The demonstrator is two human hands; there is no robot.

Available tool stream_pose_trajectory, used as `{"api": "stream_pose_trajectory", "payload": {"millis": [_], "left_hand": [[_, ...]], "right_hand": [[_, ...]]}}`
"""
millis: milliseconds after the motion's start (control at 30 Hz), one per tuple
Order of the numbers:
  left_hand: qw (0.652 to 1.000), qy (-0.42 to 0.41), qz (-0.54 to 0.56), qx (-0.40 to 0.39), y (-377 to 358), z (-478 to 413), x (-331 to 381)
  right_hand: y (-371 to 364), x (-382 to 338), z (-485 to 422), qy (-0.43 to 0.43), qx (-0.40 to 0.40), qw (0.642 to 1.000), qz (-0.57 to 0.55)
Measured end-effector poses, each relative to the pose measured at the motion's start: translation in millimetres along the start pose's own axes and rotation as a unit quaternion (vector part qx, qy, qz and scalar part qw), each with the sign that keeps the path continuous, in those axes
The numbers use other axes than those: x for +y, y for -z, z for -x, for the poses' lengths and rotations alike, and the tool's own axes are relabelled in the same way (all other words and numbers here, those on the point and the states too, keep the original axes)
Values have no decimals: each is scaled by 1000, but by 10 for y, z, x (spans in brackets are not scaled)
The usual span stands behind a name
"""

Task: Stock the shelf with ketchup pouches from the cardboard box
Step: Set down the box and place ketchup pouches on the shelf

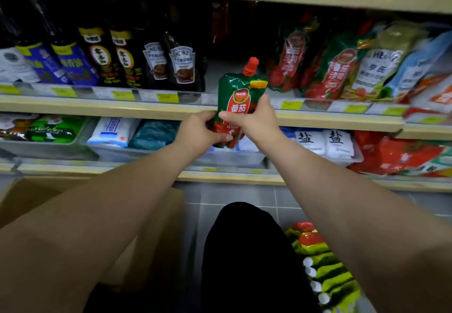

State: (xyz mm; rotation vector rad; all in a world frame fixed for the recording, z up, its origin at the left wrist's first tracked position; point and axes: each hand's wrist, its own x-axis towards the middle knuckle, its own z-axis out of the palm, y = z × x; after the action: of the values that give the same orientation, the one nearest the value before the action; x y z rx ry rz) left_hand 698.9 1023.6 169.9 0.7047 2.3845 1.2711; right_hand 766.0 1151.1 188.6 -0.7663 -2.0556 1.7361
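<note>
A green ketchup pouch (238, 97) with a red cap is held upright in front of the middle shelf (102, 107). My left hand (201, 130) grips its lower left side and my right hand (254, 119) grips its lower right. Behind it the shelf has a dark empty gap. Several matching ketchup pouches (325, 73) lean on the shelf to the right. The cardboard box (36, 195) lies at the lower left, partly hidden by my left arm. More pouches (325, 266) are stacked on the floor at the lower right.
Dark sauce bottles (117, 58) fill the middle shelf's left part. White salt bags (325, 141) and other packets sit on the lower shelf. My black-clothed knee (249, 251) is above the grey tiled floor (234, 193).
</note>
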Motion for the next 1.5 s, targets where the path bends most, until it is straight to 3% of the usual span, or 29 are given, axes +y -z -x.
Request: {"api": "stream_pose_trajectory", "payload": {"millis": [133,433,567,867,1100,1267,1500], "left_hand": [[998,-60,-4,30,-157,-153,358],[973,-184,-2,141,-488,-420,898],[965,-179,-60,180,-635,-627,988],[977,-162,-78,110,-948,-950,953],[987,-108,-80,83,-1099,-1146,861],[986,-112,-100,69,-1126,-1228,788],[984,-122,-118,62,-1095,-1317,813]], "right_hand": [[333,-124,-73,51,69,996,-19],[823,-313,-216,152,131,979,-22],[994,-279,-332,170,153,973,4],[1240,-39,-619,167,153,972,70],[1186,25,-780,117,216,965,88],[1071,134,-779,133,248,954,105],[1053,411,-644,129,184,955,196]]}}
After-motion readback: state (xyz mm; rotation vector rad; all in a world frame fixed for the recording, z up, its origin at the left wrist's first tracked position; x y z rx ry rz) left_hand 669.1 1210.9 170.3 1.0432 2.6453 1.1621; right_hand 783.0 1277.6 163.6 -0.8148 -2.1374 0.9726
